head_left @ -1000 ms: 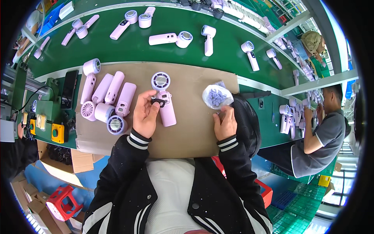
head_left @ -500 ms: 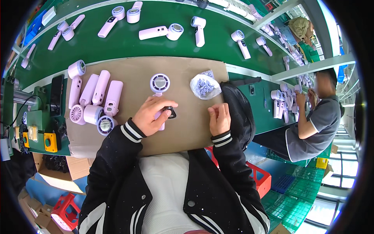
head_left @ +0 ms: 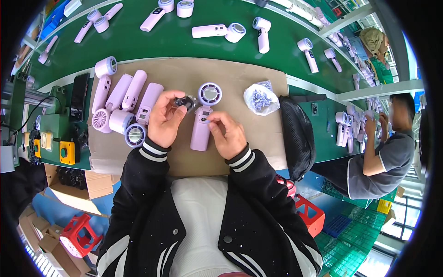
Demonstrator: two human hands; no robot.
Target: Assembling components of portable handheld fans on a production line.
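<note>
A pale purple handheld fan [head_left: 200,138] lies on the brown cardboard in front of me, its round head away from me. Held up to the left of its neck is a small black plastic part [head_left: 185,102], pinched between the thumb and fingers of my left hand [head_left: 165,121]. My right hand [head_left: 230,137] is closed at the upper right of the fan's handle, fingertips next to the small dark slots there; whatever they pinch is too small to make out. To the right, a clear plastic bag [head_left: 261,99] contains small blue-grey parts.
Several purple fans [head_left: 121,122] lie together at the cardboard's left side, beside a green machine with a yellow button box [head_left: 67,153]. More fans lie across the green belt [head_left: 180,39]. A black mesh bag [head_left: 296,138] borders the right; beyond it a co-worker [head_left: 386,157] handles fans.
My left hand has lifted the black part off to the left, uncovering the fan's handle. My right hand has come in from the right to the handle. The whole view has shifted.
</note>
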